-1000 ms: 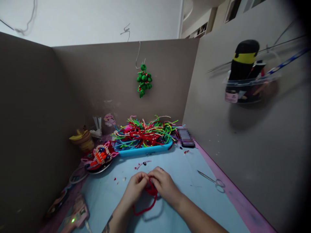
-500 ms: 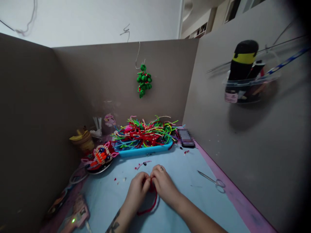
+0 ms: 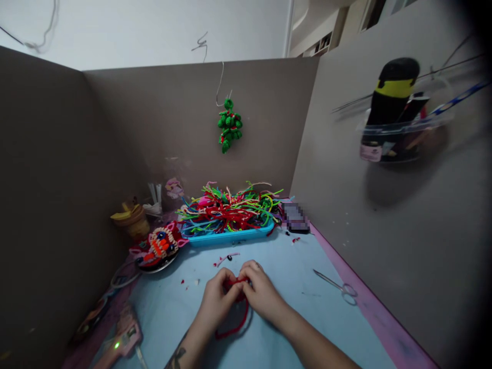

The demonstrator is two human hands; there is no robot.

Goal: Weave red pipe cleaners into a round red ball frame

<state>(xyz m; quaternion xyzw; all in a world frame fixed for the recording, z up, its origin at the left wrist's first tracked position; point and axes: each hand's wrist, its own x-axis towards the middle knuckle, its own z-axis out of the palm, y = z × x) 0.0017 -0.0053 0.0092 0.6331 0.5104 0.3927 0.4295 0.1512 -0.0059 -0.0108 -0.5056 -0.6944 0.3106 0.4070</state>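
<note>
My left hand (image 3: 217, 296) and my right hand (image 3: 262, 293) meet low in the middle of the head view. Both are closed, thumbs and fingers pinching a red pipe cleaner (image 3: 243, 319). A short stretch of it runs between the fingertips, and bent red material partly shows behind my left thumb. One tail curves down below the hands and ends near my left wrist. Just beyond the fingers lie a pink stem scrap (image 3: 223, 262) and a small black bit (image 3: 229, 257). Past those stands a blue tray (image 3: 230, 238) heaped with pipe cleaners (image 3: 234, 210) in many colours.
Scissors (image 3: 338, 288) lie at right, a phone (image 3: 295, 219) behind them. At left are a pink glue gun (image 3: 128, 333) with a green light, a red-orange fuzzy animal figure (image 3: 163, 243) and a yellow-brown pot (image 3: 134, 221). A tool holder (image 3: 407, 128) hangs on the right panel.
My hands have parted slightly at the fingertips, so more of the red pipe cleaner shows between them. The camera view has shifted a little.
</note>
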